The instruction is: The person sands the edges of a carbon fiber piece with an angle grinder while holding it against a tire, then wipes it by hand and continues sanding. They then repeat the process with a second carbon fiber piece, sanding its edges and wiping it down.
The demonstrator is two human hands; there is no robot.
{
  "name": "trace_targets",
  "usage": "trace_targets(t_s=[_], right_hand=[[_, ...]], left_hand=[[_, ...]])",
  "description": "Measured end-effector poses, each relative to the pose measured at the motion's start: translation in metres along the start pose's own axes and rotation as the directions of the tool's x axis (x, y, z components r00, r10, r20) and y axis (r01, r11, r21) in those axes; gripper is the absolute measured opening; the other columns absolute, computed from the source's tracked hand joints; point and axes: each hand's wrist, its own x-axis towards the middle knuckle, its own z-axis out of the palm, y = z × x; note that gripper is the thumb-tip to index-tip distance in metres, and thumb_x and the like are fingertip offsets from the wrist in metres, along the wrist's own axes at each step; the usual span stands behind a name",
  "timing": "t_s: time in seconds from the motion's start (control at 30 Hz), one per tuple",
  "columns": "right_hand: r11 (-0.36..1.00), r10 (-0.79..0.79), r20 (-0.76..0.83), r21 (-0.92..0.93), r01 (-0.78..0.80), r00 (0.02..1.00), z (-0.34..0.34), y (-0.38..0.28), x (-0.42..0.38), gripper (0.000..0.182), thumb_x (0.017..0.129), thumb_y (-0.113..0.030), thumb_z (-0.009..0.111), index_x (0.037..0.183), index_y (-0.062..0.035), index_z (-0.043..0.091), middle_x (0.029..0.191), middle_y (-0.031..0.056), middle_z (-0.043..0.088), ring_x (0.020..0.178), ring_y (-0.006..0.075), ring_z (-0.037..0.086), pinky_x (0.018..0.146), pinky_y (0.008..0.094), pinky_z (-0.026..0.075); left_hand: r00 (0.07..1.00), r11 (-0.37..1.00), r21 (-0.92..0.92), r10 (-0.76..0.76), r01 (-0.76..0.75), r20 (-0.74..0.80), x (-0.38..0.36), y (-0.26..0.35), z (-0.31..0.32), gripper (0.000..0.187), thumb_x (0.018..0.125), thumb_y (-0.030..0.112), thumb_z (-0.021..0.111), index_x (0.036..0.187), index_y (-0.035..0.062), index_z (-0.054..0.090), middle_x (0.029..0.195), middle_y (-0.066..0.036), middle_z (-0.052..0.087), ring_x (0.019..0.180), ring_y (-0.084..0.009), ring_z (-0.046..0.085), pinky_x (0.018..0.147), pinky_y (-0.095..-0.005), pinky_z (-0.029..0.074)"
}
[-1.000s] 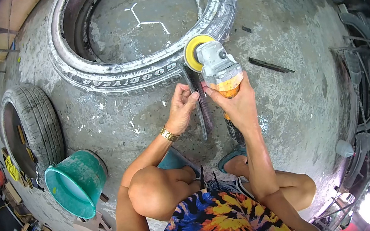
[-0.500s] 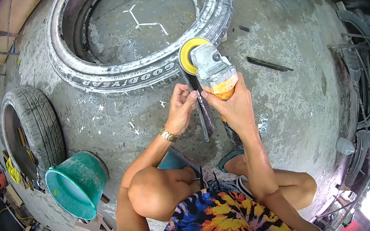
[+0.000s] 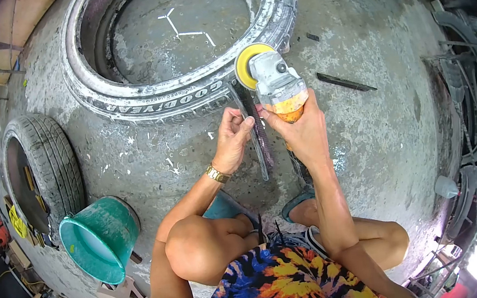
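My left hand (image 3: 236, 136) pinches a dark rubber strip (image 3: 258, 140) between thumb and fingers. The strip stands nearly upright in view, its top end by the big tire's lower edge. In my right hand (image 3: 303, 132) is an angle grinder (image 3: 279, 84) with a yellow-rimmed disc (image 3: 249, 67). The disc is just above and right of the strip's upper end; a narrow gap shows between them. A large whitish tire (image 3: 149, 103) marked GOODYEAR lies flat on the floor beyond my hands.
A second tire (image 3: 62, 165) stands at the left, beside a green bucket (image 3: 108, 224) with liquid. Another dark strip (image 3: 344, 81) lies on the floor (image 3: 385, 131) to the right. Tire pieces (image 3: 475, 84) hang or stack along the right edge.
The grinder has shifted slightly right and up, so its disc is now apart from the strip's top, which shows more fully. My left hand has barely moved.
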Motion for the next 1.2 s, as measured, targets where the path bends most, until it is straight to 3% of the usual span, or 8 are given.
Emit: trace_targets(t_s=[0.1,0.6,0.77,0.9,0.97,1.2], right_hand=[[0.998,-0.019,-0.041,0.061,0.022,0.999,-0.001,0.003,0.001,0.055,0.072,-0.033,0.083,0.099,0.0016,0.049,0.089,0.0219,0.069,0.086,0.0378,0.069,0.072,0.0429,0.052],[1.000,0.003,0.017,-0.002,-0.003,1.000,-0.001,0.001,0.001,0.054,0.072,-0.033,0.082,0.099,0.0007,0.049,0.088,0.0225,0.069,0.087,0.0395,0.068,0.072,0.0441,0.052],[0.996,-0.020,-0.059,0.090,0.025,0.998,-0.002,0.008,0.008,0.053,0.072,-0.029,0.083,0.098,0.0017,0.050,0.090,0.0219,0.069,0.088,0.0370,0.069,0.073,0.0423,0.052],[0.989,-0.002,-0.056,0.147,0.011,0.998,-0.003,0.011,0.003,0.054,0.071,-0.030,0.084,0.099,0.0015,0.050,0.090,0.0216,0.070,0.088,0.0364,0.069,0.073,0.0417,0.053],[0.999,0.013,0.004,0.052,-0.013,1.000,-0.005,0.004,-0.001,0.055,0.071,-0.032,0.083,0.099,0.0011,0.050,0.090,0.0217,0.069,0.087,0.0373,0.069,0.073,0.0424,0.053],[1.000,0.003,0.046,0.002,-0.003,0.999,0.000,0.004,-0.005,0.057,0.072,-0.036,0.082,0.101,0.0007,0.049,0.089,0.0220,0.069,0.086,0.0391,0.068,0.071,0.0451,0.052]], left_hand=[[1.000,1.000,0.013,0.003,-0.003,-0.009,0.000,0.001,0.000,0.021,0.095,0.012,0.062,0.102,0.0149,0.043,0.095,0.004,0.055,0.066,0.0000,0.040,0.052,-0.0182,0.030],[0.999,0.998,0.052,0.030,-0.029,-0.014,0.001,0.002,0.002,0.023,0.093,0.009,0.064,0.101,0.0137,0.044,0.095,0.004,0.053,0.073,-0.0004,0.043,0.057,-0.0180,0.034],[0.999,0.996,0.079,0.038,-0.036,-0.016,0.001,0.003,0.004,0.022,0.094,0.008,0.063,0.102,0.0144,0.044,0.098,0.003,0.056,0.076,-0.0003,0.047,0.058,-0.0172,0.036],[1.000,1.000,-0.005,-0.004,0.004,0.000,-0.001,0.006,0.005,0.022,0.095,0.010,0.062,0.103,0.0158,0.043,0.097,0.004,0.057,0.076,0.0003,0.047,0.057,-0.0174,0.036],[1.000,1.000,-0.017,-0.008,0.008,-0.013,-0.001,0.006,0.006,0.022,0.095,0.011,0.063,0.103,0.0162,0.043,0.095,0.005,0.056,0.074,0.0004,0.046,0.056,-0.0178,0.036],[0.999,0.999,0.028,-0.033,0.034,-0.038,0.000,0.004,0.003,0.023,0.095,0.015,0.064,0.101,0.0168,0.042,0.087,0.007,0.048,0.071,0.0001,0.041,0.055,-0.0180,0.033]])
